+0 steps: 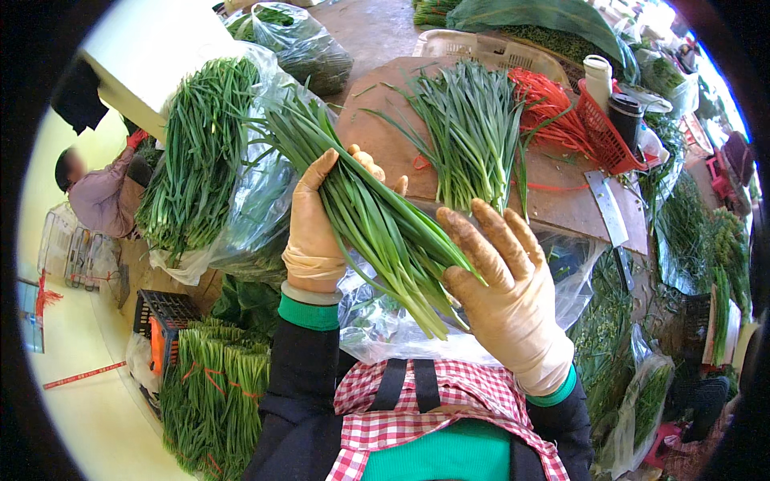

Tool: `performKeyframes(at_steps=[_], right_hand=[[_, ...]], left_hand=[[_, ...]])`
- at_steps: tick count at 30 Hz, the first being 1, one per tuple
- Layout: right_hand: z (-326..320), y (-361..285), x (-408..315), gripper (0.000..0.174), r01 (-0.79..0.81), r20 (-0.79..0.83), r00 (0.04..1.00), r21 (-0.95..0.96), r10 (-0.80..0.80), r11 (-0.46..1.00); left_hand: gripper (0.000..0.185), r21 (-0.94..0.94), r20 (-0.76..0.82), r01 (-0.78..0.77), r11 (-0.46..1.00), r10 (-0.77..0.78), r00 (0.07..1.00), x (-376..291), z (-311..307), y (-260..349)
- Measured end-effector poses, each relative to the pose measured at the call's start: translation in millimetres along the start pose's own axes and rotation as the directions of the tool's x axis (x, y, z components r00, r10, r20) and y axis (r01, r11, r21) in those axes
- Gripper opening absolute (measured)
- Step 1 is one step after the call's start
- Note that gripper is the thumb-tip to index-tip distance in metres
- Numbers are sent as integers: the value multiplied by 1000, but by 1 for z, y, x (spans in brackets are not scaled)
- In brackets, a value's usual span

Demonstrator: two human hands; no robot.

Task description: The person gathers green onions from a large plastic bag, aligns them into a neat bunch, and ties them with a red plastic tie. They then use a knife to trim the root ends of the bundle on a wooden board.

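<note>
My left hand (319, 222), in a stained cream rubber glove, is wrapped around a bundle of garlic chives (385, 234). The bundle slants from the upper left, with its pale stem ends toward my lower right. My right hand (505, 288), in the same kind of glove with brown-soiled fingers, is spread beside those stem ends. Whether its thumb touches them is hard to tell. Beyond it, a loose heap of garlic chives (475, 132) lies on a brown wooden board (385, 126). Red plastic ties (547, 114) lie to the right of the heap.
A cleaver (607, 204) rests at the board's right edge, its handle overhanging. Near it, a red plastic basket (601, 132) holds a white bottle and a dark cup. More chives (198, 150) stand at left on plastic; tied bunches (216, 385) sit lower left. A person (102, 198) is at far left.
</note>
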State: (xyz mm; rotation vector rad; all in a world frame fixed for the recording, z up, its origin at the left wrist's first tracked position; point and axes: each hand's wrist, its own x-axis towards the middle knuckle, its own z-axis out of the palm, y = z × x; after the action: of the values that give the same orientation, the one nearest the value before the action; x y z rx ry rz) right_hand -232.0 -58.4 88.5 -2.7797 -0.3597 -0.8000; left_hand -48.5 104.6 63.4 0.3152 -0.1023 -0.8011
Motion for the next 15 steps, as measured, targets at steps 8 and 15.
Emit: performKeyframes(at_steps=[8, 15], right_hand=[[-41, 11, -63, 21, -203, 74, 977, 606, 199, 769], [6, 20, -69, 74, -585, 467, 796, 757, 385, 291]], left_hand=[[18, 22, -6, -32, 999, 32, 999, -5, -14, 12], [28, 131, -79, 94, 987, -84, 993, 7, -6, -7]])
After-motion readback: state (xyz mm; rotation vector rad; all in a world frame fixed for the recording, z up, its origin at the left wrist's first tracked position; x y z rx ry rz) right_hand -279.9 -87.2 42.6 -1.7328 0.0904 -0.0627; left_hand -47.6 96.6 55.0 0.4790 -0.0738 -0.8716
